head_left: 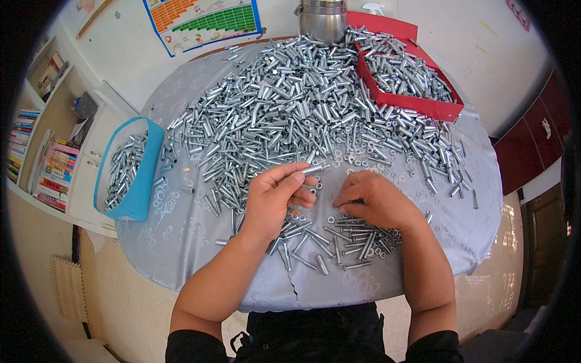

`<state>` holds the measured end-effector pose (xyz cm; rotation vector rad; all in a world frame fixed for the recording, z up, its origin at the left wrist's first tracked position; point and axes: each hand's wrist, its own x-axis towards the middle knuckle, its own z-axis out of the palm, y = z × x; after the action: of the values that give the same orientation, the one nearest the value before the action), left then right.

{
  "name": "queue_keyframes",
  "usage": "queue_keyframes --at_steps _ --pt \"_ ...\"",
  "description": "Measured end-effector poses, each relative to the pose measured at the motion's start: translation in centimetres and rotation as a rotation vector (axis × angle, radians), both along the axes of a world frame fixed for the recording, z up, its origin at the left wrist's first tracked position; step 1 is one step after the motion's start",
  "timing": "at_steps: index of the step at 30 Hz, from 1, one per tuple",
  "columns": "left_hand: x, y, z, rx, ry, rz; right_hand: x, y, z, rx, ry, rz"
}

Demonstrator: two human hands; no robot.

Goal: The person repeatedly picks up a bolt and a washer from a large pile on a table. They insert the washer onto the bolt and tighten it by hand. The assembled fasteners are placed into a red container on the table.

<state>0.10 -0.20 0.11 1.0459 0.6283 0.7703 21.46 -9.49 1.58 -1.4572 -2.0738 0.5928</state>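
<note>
My left hand (272,196) pinches a silvery sleeve anchor bolt (315,169) between thumb and index finger, its threaded end pointing right. The other fingers curl below it. Just to the right, my right hand (378,198) is low over the cloth, fingers bent inward; whatever may be in them is hidden. Loose washers (380,162) lie beyond the right hand. Below and between both hands is a smaller spread of long bolts (358,264), nuts and sleeves. A large heap of metal sleeves and bolts (266,103) covers the far half of the table.
A blue box (151,175) of metal parts stands at the left, and a red box (417,109) full of them at the back right. A steel pot (323,23) is behind the heap. Grey cloth covers the round table (157,254). Bookshelves (72,157) stand left.
</note>
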Motion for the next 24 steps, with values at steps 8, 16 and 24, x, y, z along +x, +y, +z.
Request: queue_keyframes --at_steps 8,16,24 --pt "-0.1 0.0 -0.1 0.001 0.003 -0.007 0.2 -0.5 1.0 -0.006 -0.027 0.085" --pt "0.0 0.0 -0.1 -0.004 0.003 -0.008 -0.2 -0.4 1.0 -0.112 0.118 -0.090" --pt "-0.1 -0.2 0.4 -0.024 0.014 -0.054 -1.3 0.8 -0.6 -0.034 0.751 -0.485"
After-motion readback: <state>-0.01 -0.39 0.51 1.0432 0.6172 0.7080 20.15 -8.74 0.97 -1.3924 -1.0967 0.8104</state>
